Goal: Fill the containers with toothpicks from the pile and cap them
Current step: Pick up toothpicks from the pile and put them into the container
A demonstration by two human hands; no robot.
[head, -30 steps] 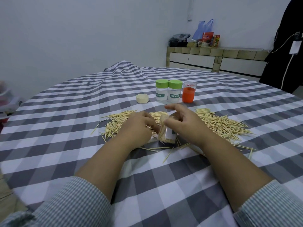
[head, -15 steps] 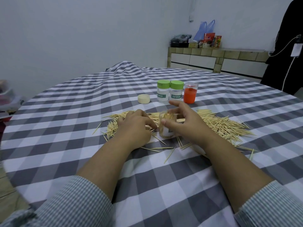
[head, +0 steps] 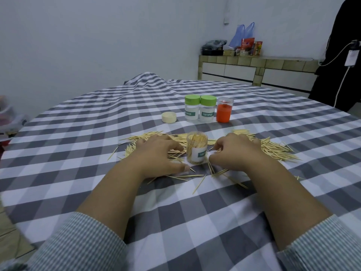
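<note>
A clear toothpick container point(head: 196, 150) with a white and green label stands upright and uncapped between my hands, packed with toothpicks. The toothpick pile point(head: 273, 149) is spread across the checked cloth behind and beside it. My left hand point(head: 158, 156) rests on the pile just left of the container, fingers loosely curled over loose toothpicks. My right hand point(head: 237, 153) lies just right of it, fingers curled, not touching the container. A cream cap point(head: 169, 117) lies open side up further back. Two green-capped containers point(head: 200, 111) stand behind.
An orange-filled clear container point(head: 224, 110) stands right of the green-capped pair. Stray toothpicks point(head: 199, 185) lie in front of my hands. The round table point(head: 78, 153) has a grey and white checked cloth. A tiled counter point(head: 254, 69) with bags stands behind.
My right hand stood the tilted container upright on the cloth and let go of it. My left hand stayed on the pile.
</note>
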